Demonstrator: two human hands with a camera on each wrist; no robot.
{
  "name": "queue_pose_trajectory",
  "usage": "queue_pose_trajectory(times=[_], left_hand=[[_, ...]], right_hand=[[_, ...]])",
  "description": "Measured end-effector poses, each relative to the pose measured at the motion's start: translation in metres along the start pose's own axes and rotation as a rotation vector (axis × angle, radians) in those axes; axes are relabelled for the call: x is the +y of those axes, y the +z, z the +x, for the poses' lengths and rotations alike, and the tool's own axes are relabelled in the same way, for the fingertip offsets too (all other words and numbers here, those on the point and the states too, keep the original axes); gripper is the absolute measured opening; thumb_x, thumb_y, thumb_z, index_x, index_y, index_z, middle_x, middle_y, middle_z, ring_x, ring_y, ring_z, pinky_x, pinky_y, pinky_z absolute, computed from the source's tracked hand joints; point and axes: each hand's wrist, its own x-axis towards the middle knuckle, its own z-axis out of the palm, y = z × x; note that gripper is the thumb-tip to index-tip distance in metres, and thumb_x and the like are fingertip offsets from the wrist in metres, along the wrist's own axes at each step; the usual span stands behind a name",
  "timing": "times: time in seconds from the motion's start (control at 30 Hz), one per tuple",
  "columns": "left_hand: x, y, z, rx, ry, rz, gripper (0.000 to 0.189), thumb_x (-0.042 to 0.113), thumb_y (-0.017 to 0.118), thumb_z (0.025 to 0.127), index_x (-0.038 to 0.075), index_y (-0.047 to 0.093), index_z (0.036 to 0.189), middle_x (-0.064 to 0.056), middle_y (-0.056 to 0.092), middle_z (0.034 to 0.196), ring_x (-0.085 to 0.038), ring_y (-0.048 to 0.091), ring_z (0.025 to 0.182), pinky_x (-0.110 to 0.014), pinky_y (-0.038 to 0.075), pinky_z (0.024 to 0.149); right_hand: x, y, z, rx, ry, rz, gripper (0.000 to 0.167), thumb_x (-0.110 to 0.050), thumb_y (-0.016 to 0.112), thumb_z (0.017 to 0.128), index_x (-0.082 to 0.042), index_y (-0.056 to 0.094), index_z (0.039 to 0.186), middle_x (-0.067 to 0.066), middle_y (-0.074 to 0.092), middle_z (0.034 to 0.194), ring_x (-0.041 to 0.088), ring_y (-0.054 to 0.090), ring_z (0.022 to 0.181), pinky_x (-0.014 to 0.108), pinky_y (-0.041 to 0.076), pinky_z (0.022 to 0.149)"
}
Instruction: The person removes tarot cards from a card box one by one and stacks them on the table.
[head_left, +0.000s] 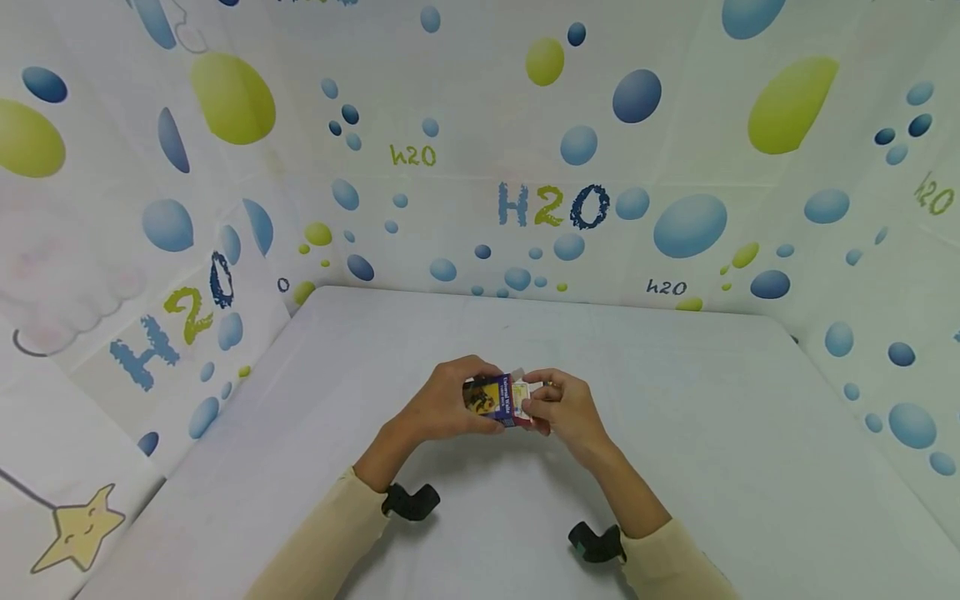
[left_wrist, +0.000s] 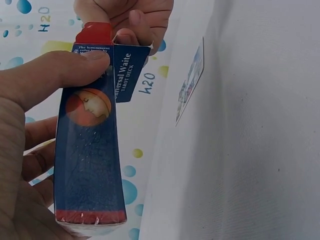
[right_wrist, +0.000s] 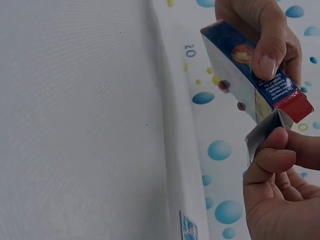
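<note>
My left hand (head_left: 450, 400) grips a blue tarot deck box (head_left: 491, 400), with the thumb laid along its narrow side in the left wrist view. A round face picture (left_wrist: 89, 107) is printed on that side. The box is tilted, and its end is opened out, with a red side flap (right_wrist: 296, 106) sticking out. At that end my right hand (head_left: 566, 408) pinches the blue lid flap (left_wrist: 131, 72) with curled fingers. Apart from both hands, a thin picture card (left_wrist: 191, 82) shows edge-on against the white table; its corner also appears low in the right wrist view. The box's inside is hidden.
A white cloth-covered table (head_left: 720, 433) lies under the hands. Wall sheets (head_left: 465, 75) with blue and green spots stand behind it and at both sides. Black wrist-worn pieces (head_left: 412, 502) stick out from both sleeves.
</note>
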Motion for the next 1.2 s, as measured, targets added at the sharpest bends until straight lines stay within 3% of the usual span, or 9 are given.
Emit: queue_pose_trajectory(times=[0.77, 1.2], left_hand=[[-0.001, 0.000, 0.001, 0.009, 0.003, 0.003, 0.068, 0.023, 0.097, 0.066, 0.015, 0.066, 0.126, 0.006, 0.065, 0.115, -0.011, 0.060, 0.104, -0.034, 0.054, 0.091], [-0.002, -0.002, 0.002, 0.022, -0.006, 0.002, 0.067, 0.026, 0.096, 0.067, 0.016, 0.066, 0.126, 0.006, 0.066, 0.116, -0.013, 0.060, 0.104, -0.035, 0.054, 0.090]], right_hand=[[-0.002, -0.006, 0.002, -0.096, 0.026, 0.106, 0.036, 0.007, 0.063, 0.091, 0.002, 0.059, 0.126, 0.006, 0.059, 0.080, 0.017, 0.051, 0.060, 0.024, 0.046, 0.054], [0.001, -0.012, 0.006, -0.067, 0.057, 0.106, 0.035, 0.007, 0.064, 0.091, 0.001, 0.065, 0.126, 0.008, 0.055, 0.089, 0.017, 0.050, 0.062, 0.024, 0.046, 0.054]])
